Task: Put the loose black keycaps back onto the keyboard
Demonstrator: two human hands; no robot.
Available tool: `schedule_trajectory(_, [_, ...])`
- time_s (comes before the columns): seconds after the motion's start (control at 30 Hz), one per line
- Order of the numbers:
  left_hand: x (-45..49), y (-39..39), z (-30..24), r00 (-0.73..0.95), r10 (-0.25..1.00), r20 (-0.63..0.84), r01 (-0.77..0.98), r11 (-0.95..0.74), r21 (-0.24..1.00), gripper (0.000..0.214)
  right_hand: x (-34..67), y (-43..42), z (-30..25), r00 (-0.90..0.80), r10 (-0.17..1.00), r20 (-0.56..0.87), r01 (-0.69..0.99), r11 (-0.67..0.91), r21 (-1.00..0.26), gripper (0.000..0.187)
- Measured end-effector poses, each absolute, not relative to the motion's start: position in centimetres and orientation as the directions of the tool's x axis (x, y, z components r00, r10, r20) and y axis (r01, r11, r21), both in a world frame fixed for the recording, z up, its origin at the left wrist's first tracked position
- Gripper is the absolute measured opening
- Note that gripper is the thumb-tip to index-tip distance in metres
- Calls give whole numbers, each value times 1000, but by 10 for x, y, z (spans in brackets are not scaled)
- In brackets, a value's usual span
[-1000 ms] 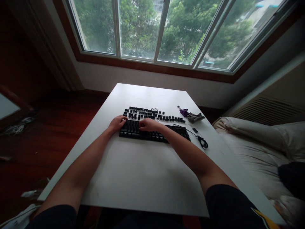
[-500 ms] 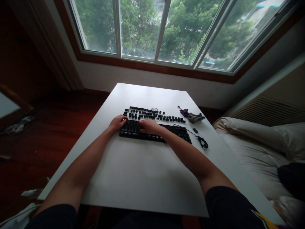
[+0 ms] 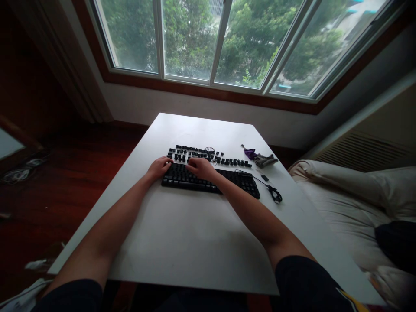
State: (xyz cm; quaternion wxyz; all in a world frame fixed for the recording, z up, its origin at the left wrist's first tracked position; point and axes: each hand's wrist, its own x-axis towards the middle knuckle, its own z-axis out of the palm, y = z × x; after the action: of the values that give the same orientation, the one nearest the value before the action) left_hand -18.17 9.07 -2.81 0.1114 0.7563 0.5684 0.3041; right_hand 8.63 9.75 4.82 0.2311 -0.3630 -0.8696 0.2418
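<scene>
A black keyboard (image 3: 195, 183) lies across the middle of the white table. At its far left corner rests my left hand (image 3: 159, 167), fingers closed on the keyboard's edge. My right hand (image 3: 201, 167) is over the keyboard's far edge, left of its middle, with its fingers curled together. Whatever those fingertips hold, if anything, is hidden or too small to make out. Just beyond the keyboard, loose black keycaps (image 3: 232, 162) are spread in several uneven rows. A thin wire loop (image 3: 209, 150) sits among them, partly behind the keycaps.
The keyboard's coiled black cable (image 3: 274, 195) lies to the right. Behind it are a grey crumpled cloth (image 3: 264, 161), a purple item (image 3: 250, 153) and a small dark piece (image 3: 264, 177). A beige sofa (image 3: 338, 195) flanks the white table (image 3: 182, 242) on the right.
My right hand has risen slightly from the keys and shifted a little away from me, toward the keycap rows. My left hand stays at the keyboard's corner. The view has shifted slightly.
</scene>
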Motion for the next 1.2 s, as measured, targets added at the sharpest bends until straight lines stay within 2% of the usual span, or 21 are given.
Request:
schedule_trajectory(0.1, [-181, 91, -28, 171, 927, 333, 791, -330, 515, 29, 73, 95, 50, -523, 812, 260, 212, 419, -883, 38])
schedule_trajectory(0.13, [-181, 91, -28, 172, 927, 334, 791, -332, 514, 29, 69, 94, 49, -526, 818, 231, 83, 320, -944, 40])
schedule_trajectory(0.2, [-180, 91, -28, 176, 926, 334, 792, -335, 510, 29, 62, 89, 43, -566, 809, 155, -108, 114, -988, 41])
schedule_trajectory(0.27, [-179, 91, -27, 176, 928, 329, 796, -330, 507, 29, 58, 83, 33, -613, 786, 78, -151, -20, -988, 43])
schedule_trajectory(0.33, [-177, 92, -26, 171, 930, 325, 799, -324, 506, 29, 57, 78, 22, -644, 765, 23, -94, -50, -994, 46])
schedule_trajectory(0.4, [-176, 92, -26, 168, 931, 324, 799, -321, 509, 29, 58, 76, 15, -645, 764, 23, -32, 3, -999, 45])
schedule_trajectory(0.57, [-174, 94, -28, 170, 931, 325, 793, -324, 515, 29, 78, 86, 20, -615, 772, 158, 140, 304, -942, 41])
schedule_trajectory(0.67, [-172, 95, -28, 162, 933, 320, 796, -315, 517, 30, 98, 97, 30, -621, 764, 175, 320, 451, -833, 38])
schedule_trajectory(0.77, [-170, 95, -28, 163, 937, 310, 797, -310, 518, 30, 113, 102, 35, -677, 728, 103, 501, 559, -660, 29])
schedule_trajectory(0.9, [-169, 95, -26, 170, 935, 311, 796, -316, 516, 29, 117, 100, 33, -700, 713, 50, 598, 623, -505, 25])
schedule_trajectory(1.2, [-168, 92, -23, 156, 936, 315, 791, -309, 528, 29, 114, 98, 31, -660, 744, 105, 640, 630, -439, 24])
